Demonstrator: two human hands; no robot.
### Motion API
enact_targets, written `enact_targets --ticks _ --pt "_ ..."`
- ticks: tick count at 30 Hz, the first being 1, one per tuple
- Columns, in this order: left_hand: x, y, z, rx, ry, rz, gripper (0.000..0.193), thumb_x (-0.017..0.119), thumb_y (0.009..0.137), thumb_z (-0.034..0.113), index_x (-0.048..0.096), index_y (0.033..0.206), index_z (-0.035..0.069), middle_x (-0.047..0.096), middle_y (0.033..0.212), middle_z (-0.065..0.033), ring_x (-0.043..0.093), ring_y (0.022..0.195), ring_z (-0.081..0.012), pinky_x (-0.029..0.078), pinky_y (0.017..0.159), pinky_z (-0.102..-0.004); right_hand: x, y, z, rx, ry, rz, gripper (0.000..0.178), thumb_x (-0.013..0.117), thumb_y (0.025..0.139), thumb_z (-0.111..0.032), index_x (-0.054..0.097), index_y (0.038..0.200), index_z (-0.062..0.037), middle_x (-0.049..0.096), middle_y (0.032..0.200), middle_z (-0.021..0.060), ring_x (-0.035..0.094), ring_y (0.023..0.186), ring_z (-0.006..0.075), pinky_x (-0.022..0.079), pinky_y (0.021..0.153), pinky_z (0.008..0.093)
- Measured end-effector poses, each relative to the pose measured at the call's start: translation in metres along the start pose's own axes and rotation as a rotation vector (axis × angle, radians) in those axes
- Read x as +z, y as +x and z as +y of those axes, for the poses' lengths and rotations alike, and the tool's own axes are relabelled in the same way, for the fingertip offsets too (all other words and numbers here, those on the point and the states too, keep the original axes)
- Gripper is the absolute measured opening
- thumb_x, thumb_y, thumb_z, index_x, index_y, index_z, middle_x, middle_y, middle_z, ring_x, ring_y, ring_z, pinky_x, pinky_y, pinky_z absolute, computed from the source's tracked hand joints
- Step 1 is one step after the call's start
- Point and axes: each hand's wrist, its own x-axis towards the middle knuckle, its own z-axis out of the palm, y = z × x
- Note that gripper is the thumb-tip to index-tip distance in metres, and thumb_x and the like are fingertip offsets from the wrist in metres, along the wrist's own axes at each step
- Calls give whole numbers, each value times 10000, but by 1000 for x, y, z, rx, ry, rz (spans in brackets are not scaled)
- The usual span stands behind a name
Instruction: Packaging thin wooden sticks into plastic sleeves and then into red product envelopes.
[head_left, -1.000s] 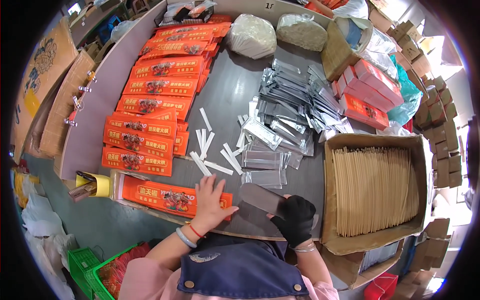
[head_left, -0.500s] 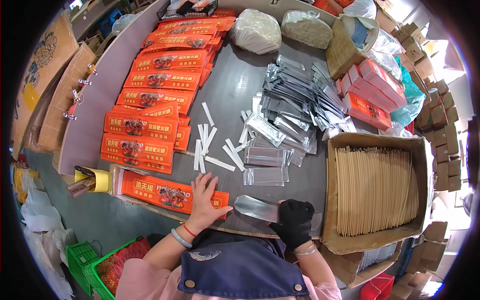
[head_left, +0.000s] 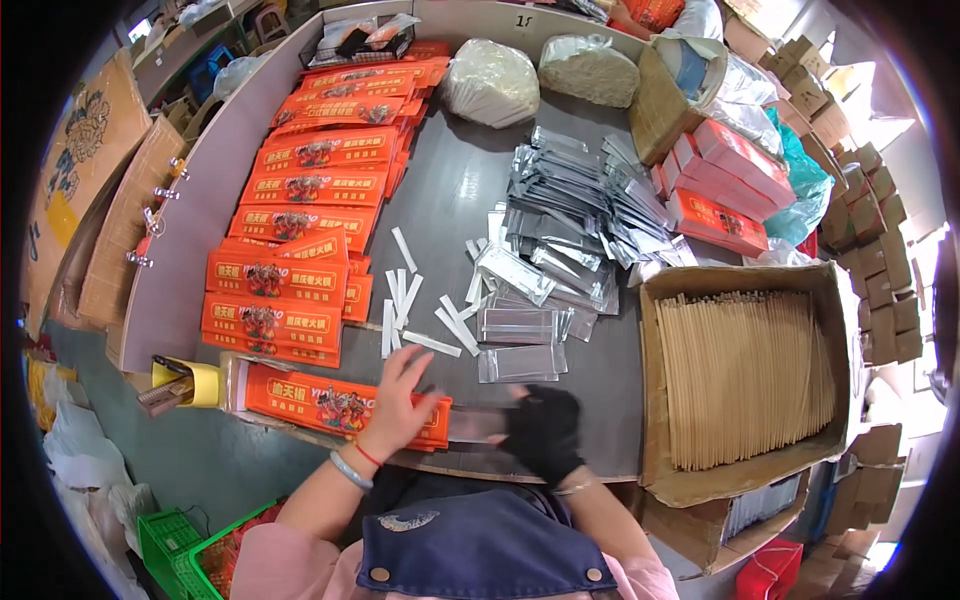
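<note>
Right hand, gloved, is blurred; its grip on the clear strip cannot be made out. The strip's left end is hidden at the packet; whether it lies inside or beneath cannot be told. Left hand covers part of the packet. Lower edge cuts off the green crate; upper edge, a co-worker's arm.

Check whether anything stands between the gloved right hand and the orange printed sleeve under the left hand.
Only the flat greyish strip in the right hand, spanning the gap to the orange printed sleeve; nothing else visible stands between. The left hand is over the sleeve.
</note>
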Motion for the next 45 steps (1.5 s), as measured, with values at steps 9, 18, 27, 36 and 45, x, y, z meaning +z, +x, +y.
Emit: enact_targets --ticks 9,18,27,36,45 --pt "-5 76 -25 225 463 -86 119 722 755 117 617 799 84 570 845 -72 542 873 -309 417 755 -438 -46 -96 135 978 -513 214 254 698 793 -230 586 969 -85 582 987 110 565 974 316 442 772 474" --pt "76 72 40 258 363 -149 323 794 695 166 610 956 124 568 976 -52 527 982 -276 404 830 -425 -42 -87 129 1038 -755 62 223 658 835 -291 569 959 -128 584 950 69 599 917 238 460 731 423" --pt "45 68 64 -117 -99 -546 233 811 677 177 636 823 128 595 816 -25 555 868 -254 403 828 -416 -35 -96 141 943 -638 107 167 630 836 -217 556 929 -100 611 905 97 632 865 274 475 722 431" --pt "14 3 44 190 157 -275 444 850 607 244 693 1006 132 586 1004 -53 530 993 -275 405 866 -409 -42 -103 125 862 -310 386 159 581 868 -159 591 967 -36 609 874 155 630 881 324 490 748 448" --pt "-3 -14 19 252 275 -316 661 876 574 266 621 1147 57 576 1158 -101 505 1101 -332 421 949 -451 -31 -71 63 174 -76 -130 165 643 805 -108 694 960 -130 620 803 118 626 806 319 475 673 447"
